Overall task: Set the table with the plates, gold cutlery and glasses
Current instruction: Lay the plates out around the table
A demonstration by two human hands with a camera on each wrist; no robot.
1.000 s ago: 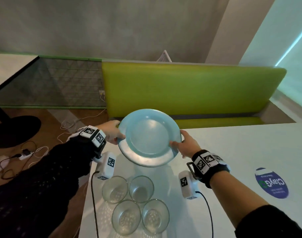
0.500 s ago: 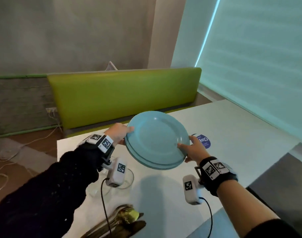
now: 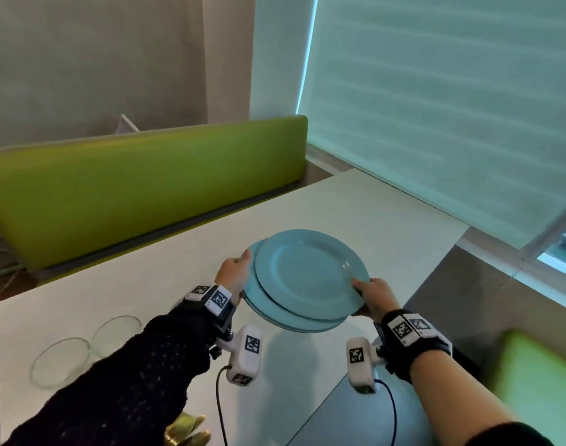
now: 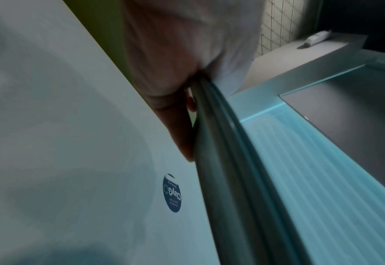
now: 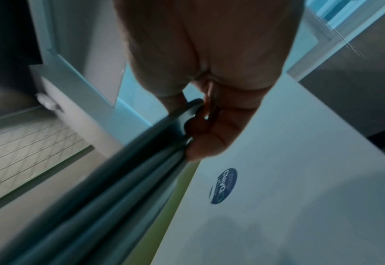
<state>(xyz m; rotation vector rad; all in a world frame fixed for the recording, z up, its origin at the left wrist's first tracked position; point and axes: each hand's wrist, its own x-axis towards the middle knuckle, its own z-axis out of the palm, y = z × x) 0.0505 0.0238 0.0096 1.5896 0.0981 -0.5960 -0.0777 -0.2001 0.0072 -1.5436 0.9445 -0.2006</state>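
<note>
A stack of light blue plates (image 3: 304,278) hangs in the air above the white table (image 3: 165,262), slightly fanned so two rims show. My left hand (image 3: 235,272) grips the stack's left rim, thumb on top. My right hand (image 3: 370,292) grips the right rim the same way. Both wrist views show the plate edges (image 4: 227,143) (image 5: 123,175) side-on, pinched between thumb and fingers. Clear glasses (image 3: 61,360) stand at the table's near left. Gold cutlery (image 3: 188,429) peeks out under my left sleeve at the bottom edge.
A green bench (image 3: 140,188) runs behind the table. A window with a pale blind (image 3: 436,107) fills the right. A round blue sticker (image 4: 172,193) lies on the table under the plates. Another green seat (image 3: 539,381) shows at the lower right.
Both hands have carried the plate stack rightwards along the table, away from the glasses. The stack has levelled out and the view has swung right towards the window.
</note>
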